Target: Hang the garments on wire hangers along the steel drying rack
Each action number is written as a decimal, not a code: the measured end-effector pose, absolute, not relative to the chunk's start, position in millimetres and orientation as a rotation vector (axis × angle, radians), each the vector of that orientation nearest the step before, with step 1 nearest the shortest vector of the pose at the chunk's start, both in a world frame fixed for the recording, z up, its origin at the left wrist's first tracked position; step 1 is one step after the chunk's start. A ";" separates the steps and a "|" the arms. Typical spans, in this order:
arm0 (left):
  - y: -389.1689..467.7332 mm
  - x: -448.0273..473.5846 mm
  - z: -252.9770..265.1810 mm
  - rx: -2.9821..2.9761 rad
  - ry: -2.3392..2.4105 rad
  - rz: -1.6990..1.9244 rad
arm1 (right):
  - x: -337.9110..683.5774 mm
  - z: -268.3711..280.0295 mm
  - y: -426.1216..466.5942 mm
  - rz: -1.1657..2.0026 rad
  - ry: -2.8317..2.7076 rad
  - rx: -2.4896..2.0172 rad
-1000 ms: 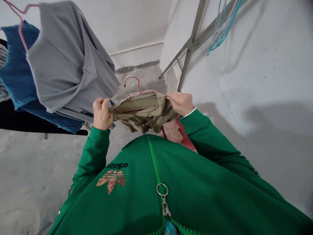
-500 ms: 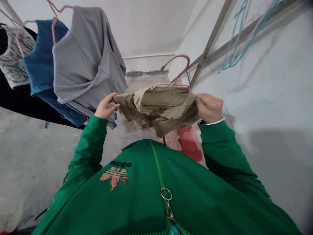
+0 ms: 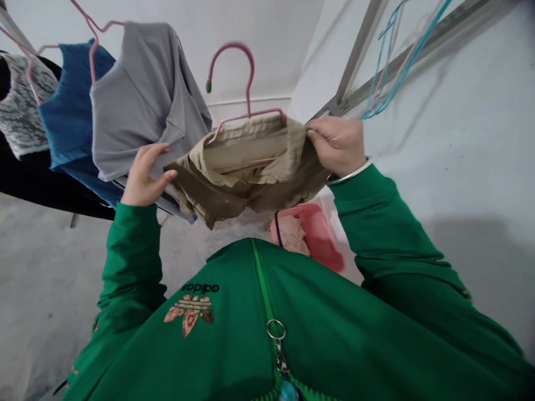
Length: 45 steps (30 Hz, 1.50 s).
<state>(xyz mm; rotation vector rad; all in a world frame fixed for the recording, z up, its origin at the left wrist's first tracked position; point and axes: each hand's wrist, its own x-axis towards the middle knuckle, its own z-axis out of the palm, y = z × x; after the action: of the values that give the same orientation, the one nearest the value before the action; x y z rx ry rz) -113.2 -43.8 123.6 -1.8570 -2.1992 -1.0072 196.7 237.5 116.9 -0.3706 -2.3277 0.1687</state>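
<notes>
Khaki shirt (image 3: 225,200), spread wide on a pink hanger (image 3: 250,83), hangs between a person's two hands, in front of a green jacket (image 3: 334,312). The right hand (image 3: 340,146), a pale bangle (image 3: 350,173) at the wrist, is pinched tight on the shirt's right shoulder. At its left end, the left hand (image 3: 144,177) holds thumb and fingers apart, the cloth's edge lying at the gap; whether thumb and cloth touch is hard to tell.

Above the khaki shirt's collar, the green-tipped hook rises before a white wall, with open room on either side. To the shirt's left the space is tighter: a grey top (image 3: 134,111) hangs right behind the left hand, followed farther left by a blue top (image 3: 75,117), a patterned top (image 3: 29,111) and black cloth (image 3: 42,186). Beyond the shirt's right end stand the bars of a metal frame (image 3: 355,55), thin blue hangers (image 3: 390,83) dangling from it near the right hand. Below the shirt, grey floor (image 3: 200,248) shows as far as the jacket.

Below and right of the khaki shirt, a pink tub (image 3: 324,242) contains crumpled pale-pink cloth (image 3: 295,234), bunched at its left, with the tub's right part bare. A dark strip (image 3: 278,229) crosses the left side.
</notes>
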 end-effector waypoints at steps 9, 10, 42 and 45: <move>-15.8 -86.7 111.7 -1.647 -2.204 -0.702 | 173.3 112.9 218.0 0.407 -2.454 -0.358; -15.7 -87.5 113.3 -1.645 -2.171 -0.702 | 172.8 113.3 217.5 0.430 -2.458 -0.363; -4.2 -35.4 118.0 -1.630 -2.065 -0.894 | 242.2 68.5 208.4 0.438 -2.311 -0.374; 5.6 -19.6 107.0 -1.548 -2.120 -0.730 | 243.7 67.7 207.1 0.389 -2.298 -0.405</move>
<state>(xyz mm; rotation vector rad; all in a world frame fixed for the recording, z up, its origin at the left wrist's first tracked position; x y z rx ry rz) -19.6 5.6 107.0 -1.5481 -2.1195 -0.7302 243.7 207.1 67.7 -0.4053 -2.2981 0.3892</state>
